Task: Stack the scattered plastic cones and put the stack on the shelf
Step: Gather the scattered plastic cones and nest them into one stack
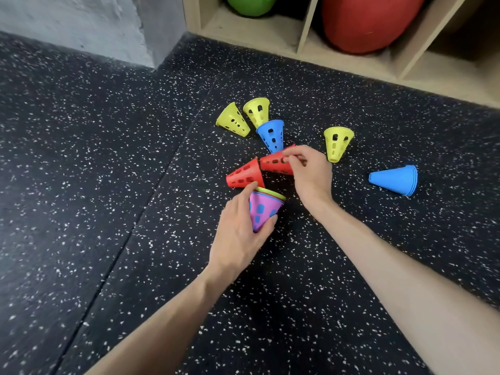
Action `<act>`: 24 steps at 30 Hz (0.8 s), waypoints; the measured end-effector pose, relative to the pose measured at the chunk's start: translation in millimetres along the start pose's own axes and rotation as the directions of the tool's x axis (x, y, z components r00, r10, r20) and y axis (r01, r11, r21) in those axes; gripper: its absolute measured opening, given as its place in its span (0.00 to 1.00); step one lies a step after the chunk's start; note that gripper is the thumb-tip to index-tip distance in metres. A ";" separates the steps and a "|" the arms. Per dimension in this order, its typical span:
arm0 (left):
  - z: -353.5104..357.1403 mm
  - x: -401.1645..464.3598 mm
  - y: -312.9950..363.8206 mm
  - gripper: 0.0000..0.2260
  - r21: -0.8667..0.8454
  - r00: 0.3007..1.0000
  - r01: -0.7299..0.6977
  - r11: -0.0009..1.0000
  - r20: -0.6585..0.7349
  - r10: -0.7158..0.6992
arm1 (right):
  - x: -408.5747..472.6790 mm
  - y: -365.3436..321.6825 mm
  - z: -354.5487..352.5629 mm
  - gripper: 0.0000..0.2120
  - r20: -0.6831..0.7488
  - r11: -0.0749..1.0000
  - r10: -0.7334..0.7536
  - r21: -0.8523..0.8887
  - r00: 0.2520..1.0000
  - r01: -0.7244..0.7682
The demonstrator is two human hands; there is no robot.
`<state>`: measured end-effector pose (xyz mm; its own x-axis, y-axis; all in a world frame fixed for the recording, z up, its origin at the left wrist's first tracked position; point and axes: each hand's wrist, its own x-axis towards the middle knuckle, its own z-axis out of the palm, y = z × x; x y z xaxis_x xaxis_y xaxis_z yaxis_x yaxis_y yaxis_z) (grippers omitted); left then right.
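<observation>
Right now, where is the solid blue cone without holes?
In the head view, the solid blue cone lies on its side at far right, alone on the speckled floor, beyond the right hand.

Bright, even indoor light, sharp at centre.
Shadows under the cones are soft; wide-angle bending and slight blur mark the edges.

Both bare forearms reach forward from the bottom edge. The left hand (pixel 240 231) is lower and nearer, its fingers (pixel 247 189) and thumb curled in a grip, index finger stretched forward. The right hand (pixel 311 171) is further ahead, wrist bent, its fingertips pinching together, palm facing down.
</observation>
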<state>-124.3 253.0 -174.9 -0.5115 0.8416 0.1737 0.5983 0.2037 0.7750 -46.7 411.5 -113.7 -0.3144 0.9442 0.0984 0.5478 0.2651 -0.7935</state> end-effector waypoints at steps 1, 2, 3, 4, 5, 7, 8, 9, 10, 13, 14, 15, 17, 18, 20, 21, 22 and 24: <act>-0.2 0.0 0.1 0.34 0.004 1.000 -0.005 1.000 -0.001 0.005 | -2.0 1.2 -3.7 0.11 -0.027 1.000 0.015 0.023 1.000 -0.014; -0.4 -0.1 0.2 0.34 0.008 1.000 -0.009 1.000 0.000 0.009 | -4.2 1.8 -7.3 0.10 -0.046 0.999 0.022 0.037 0.999 -0.020; -0.7 -0.3 0.2 0.34 0.010 1.000 -0.012 1.000 0.003 0.012 | -6.7 1.9 -10.9 0.10 -0.058 0.999 0.021 0.049 0.998 -0.018; -0.8 -0.4 0.2 0.34 0.012 1.000 -0.012 1.000 0.006 0.012 | -8.7 2.6 -13.9 0.09 -0.060 0.998 0.018 0.063 0.998 -0.014; -1.1 -0.7 0.4 0.34 0.018 1.000 -0.011 1.000 0.009 0.011 | -10.8 2.7 -16.6 0.09 -0.055 0.997 0.008 0.071 0.998 -0.005; -1.0 -1.2 -0.2 0.34 0.046 1.000 -0.019 0.999 0.017 0.018 | -14.1 3.2 -20.4 0.07 -0.010 0.998 -0.022 0.053 1.000 0.023; -0.7 -1.6 -0.7 0.34 0.067 0.999 -0.033 0.997 0.026 0.031 | -16.4 3.3 -21.3 0.07 0.041 0.999 -0.034 0.044 0.999 0.032; 0.0 -2.1 -1.9 0.34 0.090 0.998 -0.047 0.995 0.040 0.044 | -19.0 4.0 -21.4 0.07 0.110 0.999 -0.034 0.042 0.993 0.029; 0.4 -2.7 -2.9 0.34 0.111 0.997 -0.059 0.992 0.055 0.053 | -22.5 4.2 -21.1 0.07 0.195 0.998 -0.032 0.051 0.980 0.023; 1.3 -5.3 -4.8 0.35 0.167 0.995 -0.068 0.984 0.089 0.053 | -34.7 3.4 -19.0 0.07 0.410 0.996 -0.054 0.092 0.910 0.018; 1.3 -6.2 -5.1 0.35 0.179 0.994 -0.067 0.982 0.094 0.051 | -37.5 3.4 -18.7 0.08 0.435 0.994 -0.060 0.107 0.899 0.015; 1.1 -7.0 -5.1 0.35 0.182 0.994 -0.066 0.981 0.096 0.049 | -39.6 2.8 -19.9 0.09 0.441 0.994 -0.061 0.112 0.895 0.013; 0.9 -7.4 -5.7 0.35 0.173 0.994 -0.063 0.983 0.099 0.047 | -40.9 2.6 -24.3 0.09 0.450 0.994 -0.054 0.112 0.892 0.003; 0.9 -7.4 -5.9 0.35 0.165 0.994 -0.062 0.984 0.102 0.045 | -40.9 4.1 -27.1 0.09 0.462 0.993 -0.048 0.117 0.886 -0.007; 1.2 -7.6 -5.4 0.35 0.154 0.994 -0.057 0.987 0.106 0.041 | -41.5 7.3 -33.5 0.09 0.485 0.993 -0.036 0.115 0.874 -0.023; 1.3 -7.8 -4.6 0.35 0.153 0.993 -0.059 0.987 0.108 0.042 | -42.6 8.4 -37.2 0.09 0.494 0.992 -0.030 0.120 0.869 -0.034; 1.3 -7.7 -3.9 0.35 0.157 0.992 -0.067 0.985 0.113 0.050 | -43.8 9.6 -40.4 0.09 0.498 0.990 -0.019 0.128 0.867 -0.052; 0.6 -6.2 -2.2 0.37 0.173 0.988 -0.097 0.980 0.133 0.074 | -47.3 10.6 -46.4 0.09 0.502 0.986 -0.007 0.146 0.865 -0.076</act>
<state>-122.0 247.6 -178.1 -0.3787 0.9136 0.1483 0.7431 0.2046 0.6372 9.9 378.8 -98.8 -0.6650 0.7166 -0.2106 0.4513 0.1608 -0.8778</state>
